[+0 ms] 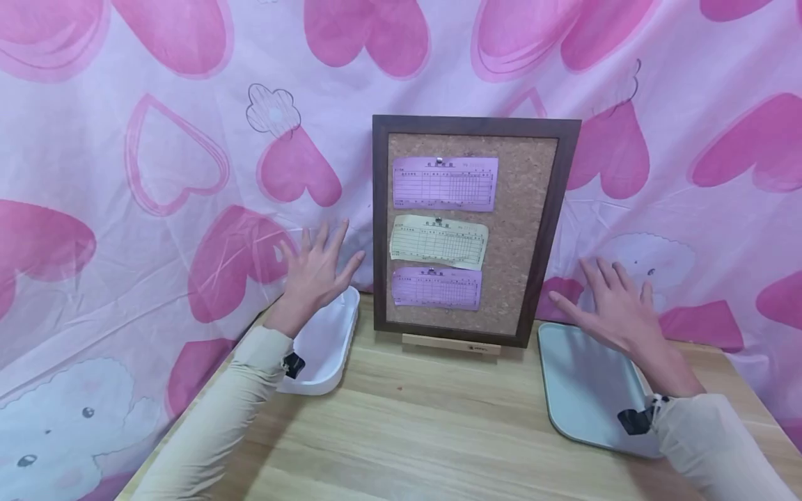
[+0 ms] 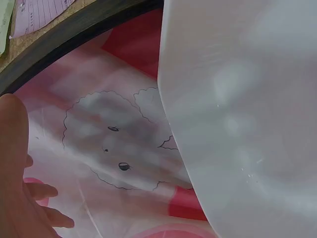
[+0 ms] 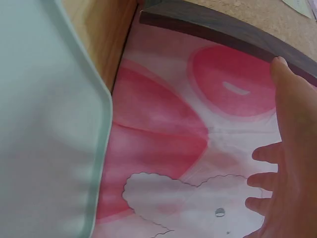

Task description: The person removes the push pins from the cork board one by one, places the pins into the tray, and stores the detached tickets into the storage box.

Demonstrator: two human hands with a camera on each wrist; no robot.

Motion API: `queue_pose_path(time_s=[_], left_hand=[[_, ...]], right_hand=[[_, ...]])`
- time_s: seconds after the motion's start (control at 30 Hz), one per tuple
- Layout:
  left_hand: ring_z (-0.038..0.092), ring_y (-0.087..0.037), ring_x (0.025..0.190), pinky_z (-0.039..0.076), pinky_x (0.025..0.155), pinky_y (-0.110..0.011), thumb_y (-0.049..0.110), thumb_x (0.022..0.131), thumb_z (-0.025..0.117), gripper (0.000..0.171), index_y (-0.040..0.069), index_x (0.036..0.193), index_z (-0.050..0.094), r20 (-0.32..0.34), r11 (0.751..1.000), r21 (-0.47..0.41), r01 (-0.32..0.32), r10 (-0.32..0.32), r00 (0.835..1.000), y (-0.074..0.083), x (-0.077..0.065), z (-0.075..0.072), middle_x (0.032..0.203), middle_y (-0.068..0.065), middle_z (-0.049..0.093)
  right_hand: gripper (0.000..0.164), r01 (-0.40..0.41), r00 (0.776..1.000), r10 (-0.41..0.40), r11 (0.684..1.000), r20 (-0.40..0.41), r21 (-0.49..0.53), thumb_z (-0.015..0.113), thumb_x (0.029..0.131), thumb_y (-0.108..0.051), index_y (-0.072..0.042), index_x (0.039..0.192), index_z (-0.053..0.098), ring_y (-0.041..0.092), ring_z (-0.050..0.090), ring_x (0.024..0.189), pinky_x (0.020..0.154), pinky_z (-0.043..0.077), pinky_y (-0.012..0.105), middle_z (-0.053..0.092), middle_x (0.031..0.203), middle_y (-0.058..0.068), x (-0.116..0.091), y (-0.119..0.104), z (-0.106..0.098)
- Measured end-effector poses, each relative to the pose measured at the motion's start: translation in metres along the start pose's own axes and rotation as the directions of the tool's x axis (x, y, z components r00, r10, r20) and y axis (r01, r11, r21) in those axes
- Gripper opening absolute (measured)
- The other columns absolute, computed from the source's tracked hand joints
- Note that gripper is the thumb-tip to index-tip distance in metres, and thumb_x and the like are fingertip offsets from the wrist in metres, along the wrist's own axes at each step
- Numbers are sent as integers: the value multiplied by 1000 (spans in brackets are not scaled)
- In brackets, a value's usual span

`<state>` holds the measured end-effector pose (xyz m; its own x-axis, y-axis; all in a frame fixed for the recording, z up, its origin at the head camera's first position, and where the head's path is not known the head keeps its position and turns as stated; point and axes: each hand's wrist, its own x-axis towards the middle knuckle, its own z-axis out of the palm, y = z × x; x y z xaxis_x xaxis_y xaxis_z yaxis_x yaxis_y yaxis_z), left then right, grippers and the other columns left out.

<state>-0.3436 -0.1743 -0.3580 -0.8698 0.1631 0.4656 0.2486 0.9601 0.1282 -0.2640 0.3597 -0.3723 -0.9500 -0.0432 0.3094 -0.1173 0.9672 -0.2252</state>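
Both hands hold nothing, with their fingers spread. My left hand (image 1: pixel 316 273) hovers over the far end of a white tray (image 1: pixel 347 348), left of a framed cork board (image 1: pixel 526 209). Over a pale green tray (image 1: pixel 564 417) is my right hand (image 1: pixel 617 306), to the right of the board. Pinned in a column on the cork are a purple slip (image 1: pixel 446 184) at the top, a pale green slip (image 1: pixel 438 241) in the middle and another purple slip (image 1: pixel 436 288) below. Each has a small metal pin or clip at its upper edge.
The board leans upright in a wooden stand (image 1: pixel 451 344) at the back of the wooden table (image 1: pixel 401 431). Behind everything hangs a pink and white cloth (image 1: pixel 207 139) with hearts. A small dark camera sits at each wrist.
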Motion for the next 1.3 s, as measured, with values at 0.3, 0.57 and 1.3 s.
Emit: queue_pose_path(time_s=[0.3,0.57,1.3], left_hand=[[47,-44,153,31,123,-77,62,110,42,72,19,167,40,-207,991,-73,-112,95,974,5,6,-4,166,-18,49],[61,-41,139,48,116,-60,48,109,54,62,7,156,55,-442,956,-135,-261,177,879,16,14,-10,151,-20,63],[69,-32,130,57,109,-48,44,110,56,56,10,155,55,-550,887,-323,-328,106,828,58,38,-37,149,-13,65]], right_hand=[[97,66,982,-57,997,-181,45,70,94,-68,-10,166,40,59,34,151,120,16,86,39,168,30,6,-14,-15],[72,56,956,-23,993,-291,105,68,102,-49,-7,158,51,57,44,147,113,35,81,45,166,26,16,-36,-31],[34,276,709,-90,948,-699,157,67,103,-19,-2,132,71,41,66,110,92,49,55,74,123,22,50,-109,-73]])
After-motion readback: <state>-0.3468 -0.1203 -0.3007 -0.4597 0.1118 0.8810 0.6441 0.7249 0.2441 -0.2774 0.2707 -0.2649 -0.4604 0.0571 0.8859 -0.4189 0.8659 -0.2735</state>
